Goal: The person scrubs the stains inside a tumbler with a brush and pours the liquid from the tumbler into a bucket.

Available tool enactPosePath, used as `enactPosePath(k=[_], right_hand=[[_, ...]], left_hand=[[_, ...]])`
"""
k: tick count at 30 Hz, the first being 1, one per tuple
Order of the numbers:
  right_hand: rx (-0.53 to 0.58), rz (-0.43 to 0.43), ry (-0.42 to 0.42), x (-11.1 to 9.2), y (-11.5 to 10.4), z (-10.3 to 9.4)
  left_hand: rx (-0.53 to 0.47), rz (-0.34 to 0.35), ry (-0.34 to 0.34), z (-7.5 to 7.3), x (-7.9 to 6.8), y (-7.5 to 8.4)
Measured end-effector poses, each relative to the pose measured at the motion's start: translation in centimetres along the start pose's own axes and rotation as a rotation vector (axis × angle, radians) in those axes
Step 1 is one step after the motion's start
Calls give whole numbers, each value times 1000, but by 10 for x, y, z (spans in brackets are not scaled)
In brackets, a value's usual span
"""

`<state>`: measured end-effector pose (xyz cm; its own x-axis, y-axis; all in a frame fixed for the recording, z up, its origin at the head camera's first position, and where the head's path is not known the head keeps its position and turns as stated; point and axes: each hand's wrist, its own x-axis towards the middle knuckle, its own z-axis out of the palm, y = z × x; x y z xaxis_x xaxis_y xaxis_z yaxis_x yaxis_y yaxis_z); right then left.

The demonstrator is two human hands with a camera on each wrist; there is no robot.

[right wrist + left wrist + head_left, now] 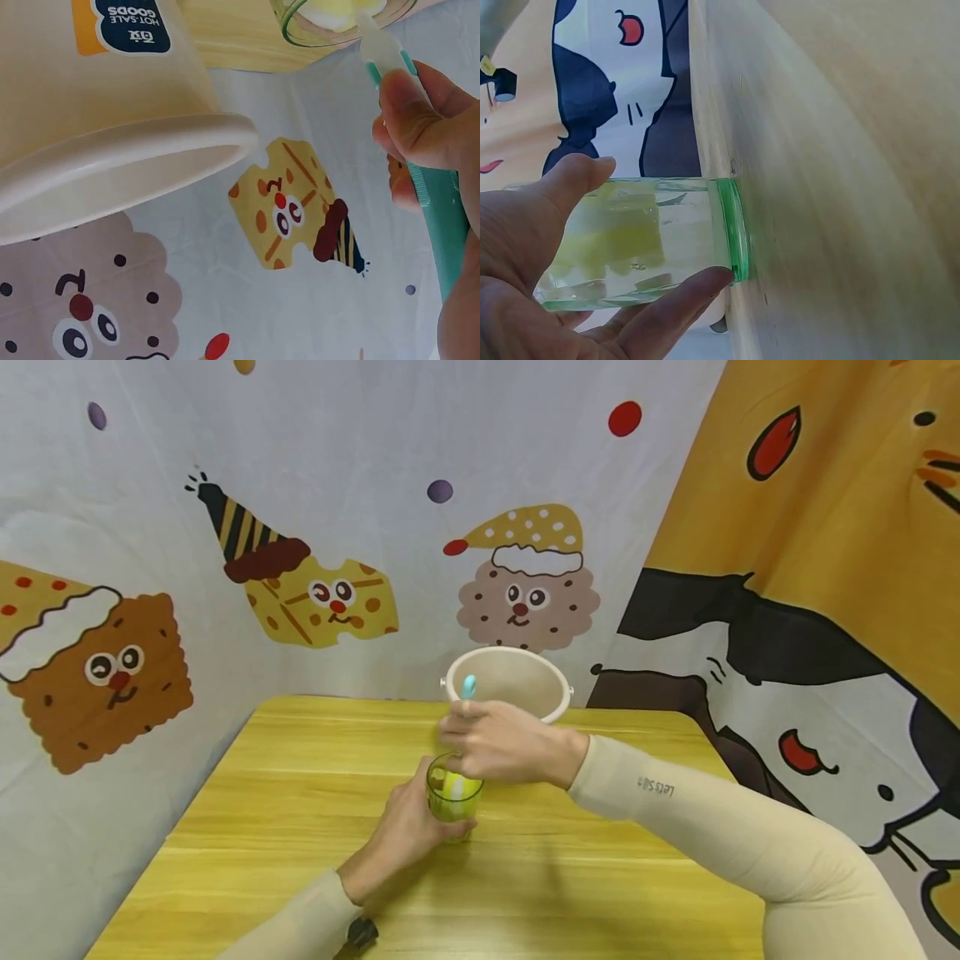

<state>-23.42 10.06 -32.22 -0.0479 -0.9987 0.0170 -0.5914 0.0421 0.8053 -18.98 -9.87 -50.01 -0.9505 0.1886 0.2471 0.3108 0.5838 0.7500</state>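
Observation:
My left hand [408,831] grips a clear, green-tinted drinking glass [694,225] from the left, thumb and fingers around its wall. The glass is upright; its thick base is at the wooden tabletop, and I cannot tell whether it touches. My right hand [498,743] is above the rim, holding a cup brush by its teal handle [441,232]. The brush's white neck [381,51] enters the glass mouth. Inside, the yellow-and-white sponge head [622,240] shows through the wall. In the head view, the right hand covers most of the handle, leaving its light-blue end visible.
A cream bucket [120,157] with a label stands behind the hands at the table's far edge. The wooden table [585,877] meets a cartoon-printed cloth [360,460] at the back. A small black object [363,932] appears by the left sleeve.

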Motion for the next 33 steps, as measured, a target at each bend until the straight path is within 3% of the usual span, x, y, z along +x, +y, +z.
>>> enactPosePath(k=[6, 19, 33], right_hand=[[125, 50, -37, -3, 5, 2], [337, 187, 19, -19, -1, 16], [201, 241, 259, -36, -24, 33]], left_hand=[[-9, -10, -13, -1, 0, 1], [-20, -30, -29, -2, 1, 0], [-3, 16, -31, -2, 1, -1]])
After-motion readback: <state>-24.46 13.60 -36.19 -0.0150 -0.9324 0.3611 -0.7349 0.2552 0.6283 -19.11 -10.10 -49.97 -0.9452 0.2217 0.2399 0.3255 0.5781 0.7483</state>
